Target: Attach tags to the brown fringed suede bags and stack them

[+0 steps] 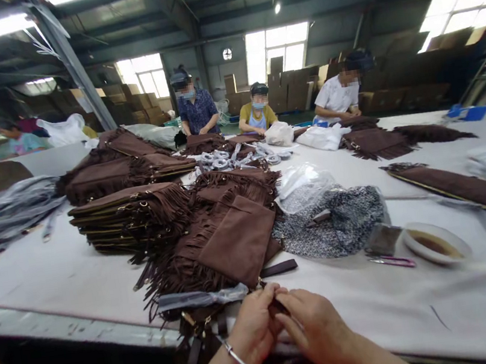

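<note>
Close together at the table's front edge, my left hand [257, 320] and my right hand [316, 320] have their fingers pressed round a small dark piece, mostly hidden between them. A silver bangle circles my left wrist. Just beyond the fingers lies a flat brown pouch [240, 237] on top of brown fringed material [181, 255]. A short dark strap [278, 268] sticks out beside the pouch. Left of my hands is a strap in clear plastic wrap [201, 298], with metal clasps hanging below it.
Stacked brown fringed bags [124, 215] stand at left, near wrapped grey straps [5, 211]. Right of the pouch are a speckled cloth [331, 223], a bowl of brown liquid [435, 243] and pink-handled snips [392, 261]. Three people work across the white table [358, 311].
</note>
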Tool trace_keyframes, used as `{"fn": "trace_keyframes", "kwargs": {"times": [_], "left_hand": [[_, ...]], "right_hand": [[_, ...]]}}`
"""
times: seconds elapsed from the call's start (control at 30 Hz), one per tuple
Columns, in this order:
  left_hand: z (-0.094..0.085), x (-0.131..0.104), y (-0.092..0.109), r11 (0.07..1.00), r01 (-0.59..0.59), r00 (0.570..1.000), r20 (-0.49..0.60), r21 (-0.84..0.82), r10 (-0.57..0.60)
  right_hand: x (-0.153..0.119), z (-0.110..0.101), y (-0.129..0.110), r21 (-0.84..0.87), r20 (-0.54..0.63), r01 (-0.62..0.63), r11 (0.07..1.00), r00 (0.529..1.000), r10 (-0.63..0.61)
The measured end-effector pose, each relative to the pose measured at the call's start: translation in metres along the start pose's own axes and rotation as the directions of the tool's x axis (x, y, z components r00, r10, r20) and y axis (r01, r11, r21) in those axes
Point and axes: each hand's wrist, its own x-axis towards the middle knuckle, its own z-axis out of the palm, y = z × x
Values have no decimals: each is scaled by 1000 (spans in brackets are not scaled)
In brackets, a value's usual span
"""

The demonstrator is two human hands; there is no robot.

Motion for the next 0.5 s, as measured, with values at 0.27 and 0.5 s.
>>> {"fn": "trace_keyframes", "kwargs": {"times": [0.27, 0.5], "left_hand": [[-13, 6, 1, 977, 17, 997, -82, 213, 1], [-42, 26, 23, 847, -76, 976, 213, 526, -44]], "right_hand": [[94, -79, 92, -231, -249, -194, 953, 959, 135], [225, -99, 166, -626, -66, -305, 717, 938, 341]]}}
